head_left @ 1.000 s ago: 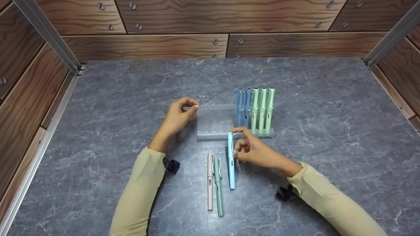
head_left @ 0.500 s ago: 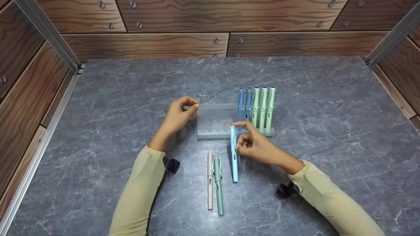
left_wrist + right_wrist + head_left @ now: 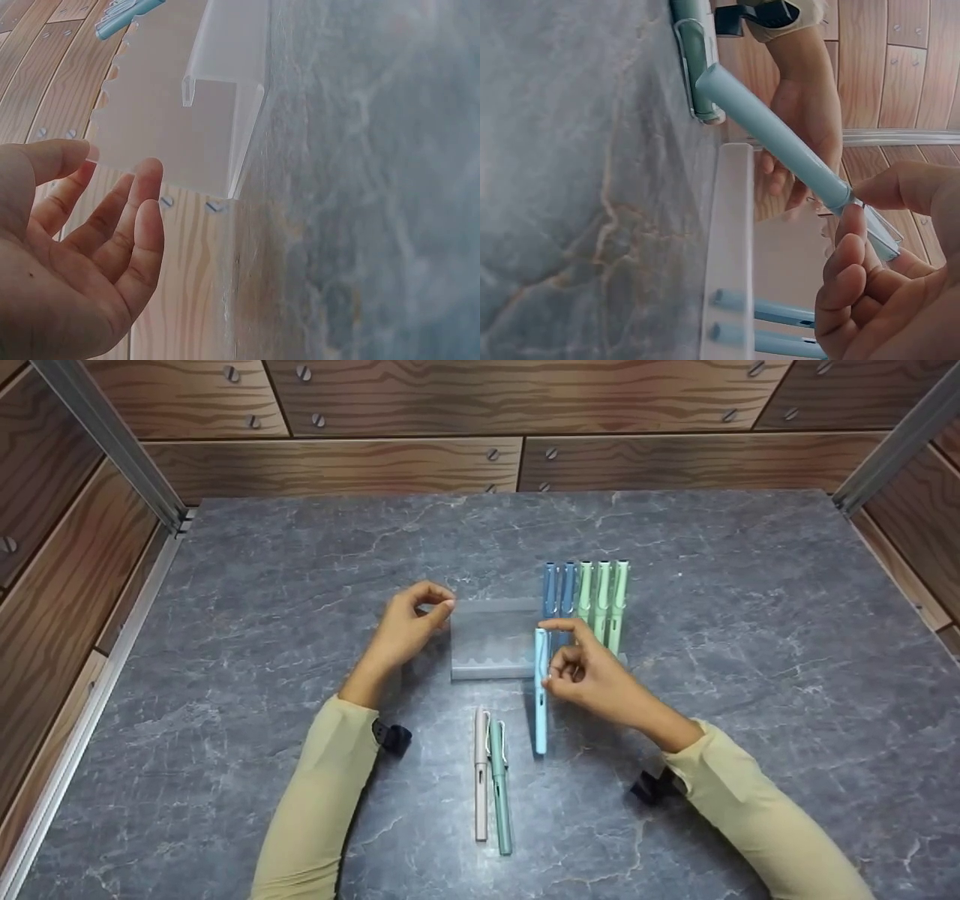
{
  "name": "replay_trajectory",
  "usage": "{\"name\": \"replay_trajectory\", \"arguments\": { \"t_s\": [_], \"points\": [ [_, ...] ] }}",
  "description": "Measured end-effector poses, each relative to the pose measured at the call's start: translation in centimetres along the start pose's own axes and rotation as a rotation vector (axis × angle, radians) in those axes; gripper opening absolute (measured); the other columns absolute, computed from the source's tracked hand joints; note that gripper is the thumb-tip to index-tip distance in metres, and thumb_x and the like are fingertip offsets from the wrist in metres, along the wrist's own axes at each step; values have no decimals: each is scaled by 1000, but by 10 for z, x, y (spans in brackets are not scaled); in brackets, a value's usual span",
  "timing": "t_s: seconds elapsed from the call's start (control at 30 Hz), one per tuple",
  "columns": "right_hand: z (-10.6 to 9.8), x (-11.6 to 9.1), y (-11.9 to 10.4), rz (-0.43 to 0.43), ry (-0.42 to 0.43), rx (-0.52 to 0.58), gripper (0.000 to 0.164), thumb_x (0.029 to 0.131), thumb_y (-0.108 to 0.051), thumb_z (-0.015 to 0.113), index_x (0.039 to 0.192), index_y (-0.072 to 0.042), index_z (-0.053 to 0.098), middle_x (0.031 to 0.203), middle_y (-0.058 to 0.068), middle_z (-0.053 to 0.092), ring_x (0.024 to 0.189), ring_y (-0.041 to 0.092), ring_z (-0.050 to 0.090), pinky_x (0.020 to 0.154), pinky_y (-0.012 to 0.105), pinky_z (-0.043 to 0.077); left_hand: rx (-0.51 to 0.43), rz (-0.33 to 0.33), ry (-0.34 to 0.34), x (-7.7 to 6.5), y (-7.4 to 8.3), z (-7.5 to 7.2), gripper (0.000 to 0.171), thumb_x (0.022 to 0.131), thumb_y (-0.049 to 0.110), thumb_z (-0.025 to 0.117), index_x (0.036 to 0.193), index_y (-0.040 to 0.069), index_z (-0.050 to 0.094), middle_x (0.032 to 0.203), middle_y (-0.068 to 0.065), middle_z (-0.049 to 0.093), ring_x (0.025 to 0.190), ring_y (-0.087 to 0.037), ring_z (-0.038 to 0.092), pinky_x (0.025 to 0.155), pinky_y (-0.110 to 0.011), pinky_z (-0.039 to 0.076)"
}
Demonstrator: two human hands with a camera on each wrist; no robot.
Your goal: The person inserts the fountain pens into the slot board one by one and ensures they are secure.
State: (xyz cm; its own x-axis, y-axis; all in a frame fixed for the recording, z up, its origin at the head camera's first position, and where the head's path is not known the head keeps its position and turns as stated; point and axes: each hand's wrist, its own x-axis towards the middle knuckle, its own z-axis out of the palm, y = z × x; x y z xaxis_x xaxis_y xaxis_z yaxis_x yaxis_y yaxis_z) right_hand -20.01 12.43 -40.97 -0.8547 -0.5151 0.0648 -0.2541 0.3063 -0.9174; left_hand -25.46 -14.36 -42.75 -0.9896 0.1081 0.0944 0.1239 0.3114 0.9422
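A slim light-blue pen with a clip (image 3: 541, 724) is held above the desk (image 3: 247, 675), just in front of the clear plastic rack (image 3: 491, 630); the right hand (image 3: 592, 671) has it in a pinching grip, with the index finger reaching to the cap end. Compared with a second ago, the pen is farther forward, its cap now overlapping the leftmost of two dark-blue pens (image 3: 550, 585) in the head view. The left hand (image 3: 411, 626) stays at the rack's upper left corner, its grip closed on the edge between thumb and index finger. The dark-blue pair and three pale-green pens (image 3: 602, 600) lean in the rack's right part. A greyish-mauve pen (image 3: 481, 795) and a deep-green pen (image 3: 501, 802) lie side by side on the desk, unmoved. Wood-patterned panels (image 3: 405, 397) stand behind.
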Motion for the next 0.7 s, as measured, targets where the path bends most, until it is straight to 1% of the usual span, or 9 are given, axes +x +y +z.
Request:
{"name": "replay_trajectory", "arguments": {
  "t_s": [0.23,0.37,0.6,0.7],
  "points": [
    [-2,4,-6,-33,68,-37,64,79,13,59,137,-2,35,73,3,53,64,6,48,56,14,40,9,4,-4,-1,1,0,18,95,12,59,107,-2,64,107,-18,66,80,-38,65,66,-28,53],
    [-3,7,-8,-48,99,-73,65,78,13,61,136,-3,37,73,4,54,64,6,48,55,15,40,8,-4,-5,0,1,0,19,96,12,59,107,-2,64,109,-19,66,81,-39,66,67,-32,54],
    [-3,11,-13,-63,149,-126,65,78,11,64,136,-7,39,73,5,56,64,7,49,54,15,41,12,0,3,0,0,1,19,95,11,59,107,-2,64,107,-19,67,80,-39,66,71,-40,56],
    [-3,13,-13,-74,168,-152,66,79,11,65,136,-8,39,72,4,55,64,8,48,54,16,40,13,8,9,0,-1,1,18,95,11,59,106,-2,65,105,-19,67,80,-39,66,71,-40,56]
  ]
}}
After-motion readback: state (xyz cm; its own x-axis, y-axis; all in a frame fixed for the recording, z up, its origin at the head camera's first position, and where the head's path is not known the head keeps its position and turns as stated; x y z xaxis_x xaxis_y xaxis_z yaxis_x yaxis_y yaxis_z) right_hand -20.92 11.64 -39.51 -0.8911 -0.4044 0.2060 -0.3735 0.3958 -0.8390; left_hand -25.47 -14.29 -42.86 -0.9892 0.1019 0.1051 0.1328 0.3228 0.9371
